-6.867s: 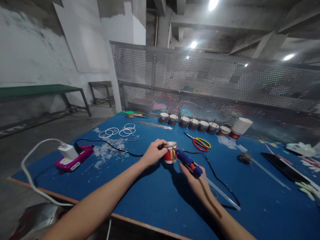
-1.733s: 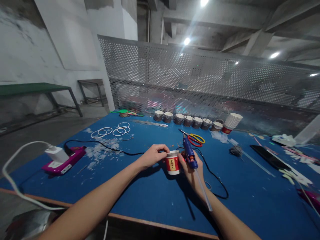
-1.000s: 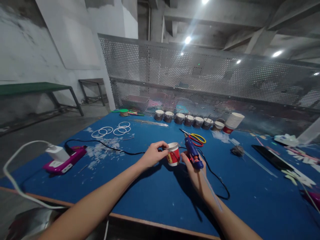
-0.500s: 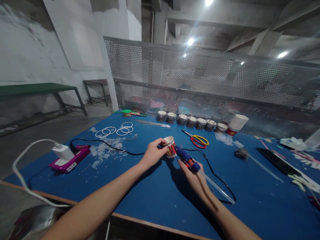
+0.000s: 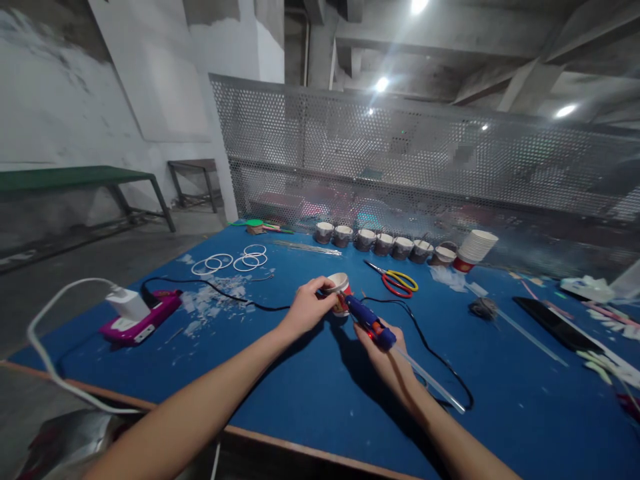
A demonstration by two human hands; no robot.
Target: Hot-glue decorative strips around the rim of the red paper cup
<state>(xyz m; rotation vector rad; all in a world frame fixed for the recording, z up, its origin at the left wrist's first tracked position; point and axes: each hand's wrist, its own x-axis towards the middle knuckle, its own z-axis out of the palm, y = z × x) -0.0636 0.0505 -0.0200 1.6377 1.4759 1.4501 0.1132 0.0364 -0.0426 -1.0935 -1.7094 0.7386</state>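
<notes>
My left hand (image 5: 311,305) grips the rim of a small paper cup (image 5: 341,283), white inside and red printed outside, tilted a little above the blue table. In my right hand (image 5: 384,350) is a blue glue gun (image 5: 369,319) with an orange trigger. Its nozzle points at the cup's side, touching or very near it; I cannot tell which. A clear glue stick (image 5: 434,380) sticks out of the gun's back end. Some of the cup's outer wall is hidden behind my left fingers and the gun.
Red-and-yellow scissors (image 5: 397,283) lie beyond the cup. Several dark-wrapped cups (image 5: 367,240) line the mesh screen beside a paper-cup stack (image 5: 477,247). A purple power strip (image 5: 143,320), white rings (image 5: 213,264) and scraps are left; grey yarn (image 5: 483,307) and a phone (image 5: 553,323) are right.
The glue gun in my right hand has shifted slightly left and down along the cup's side. My left hand stays in place on the cup.
</notes>
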